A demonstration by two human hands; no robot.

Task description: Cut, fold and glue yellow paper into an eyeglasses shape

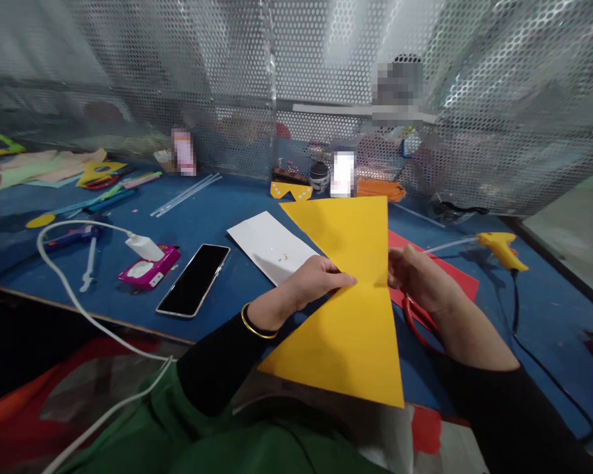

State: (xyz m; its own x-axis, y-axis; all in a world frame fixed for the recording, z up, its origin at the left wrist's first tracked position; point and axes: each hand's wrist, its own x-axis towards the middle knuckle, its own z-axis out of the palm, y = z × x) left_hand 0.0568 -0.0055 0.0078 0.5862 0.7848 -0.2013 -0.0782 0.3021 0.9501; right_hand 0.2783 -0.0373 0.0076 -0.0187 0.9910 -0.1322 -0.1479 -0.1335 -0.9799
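Observation:
A sheet of yellow card paper [350, 336], creased across its narrow middle and flaring at both ends, is held up over the table's front edge. My left hand [310, 284] pinches its narrow left side, thumb on top. At the opposite edge, the closed fingers of my right hand [429, 282] grip the sheet, with the fingertips partly hidden behind it. Red looped handles, like those of scissors [419, 322], show beneath my right hand; whether it holds them I cannot tell. Red paper [457, 275] and a white sheet [271, 240] lie on the table on either side.
A black-screened phone [194, 280] and a magenta socket block [151, 266] with a white cable lie at left. On the right rests a yellow glue gun [503, 247] with a black cord. A yellow mask-shaped cutout [290, 191] sits by the perforated metal screen [321, 72].

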